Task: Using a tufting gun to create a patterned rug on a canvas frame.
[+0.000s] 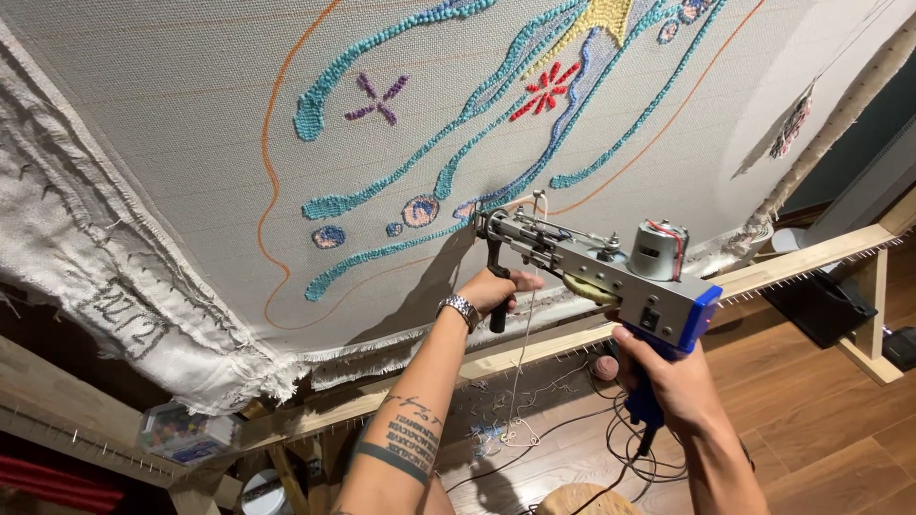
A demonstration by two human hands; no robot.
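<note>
The person works a tufting gun (611,272) against a stretched backing cloth (191,124) that fills the upper part of the frame, its needle end touching the cloth near the centre, just below a band of teal tufted lines (382,253). The left hand (496,289) is clamped on the gun's black front grip, and the right hand (668,377) is closed round the blue rear handle at the lower right, so the two hands sit apart at either end of the tool. A thin yarn strand (520,353) hangs from the gun towards the wooden floor (821,429), where a power cord (572,429) lies in loops below the wooden frame rail (534,348). The likeliest trouble seems to be the yarn snagging on the rail's row of pins or on the loose threads on the floor, which would starve the needle and leave a gap in the line. Uneven pressure from the front hand could let the needle skip or tear the weave. The gun could also stray from the orange drawn outline (272,172) at the left of the design, and the looped cord could catch a foot.
</note>
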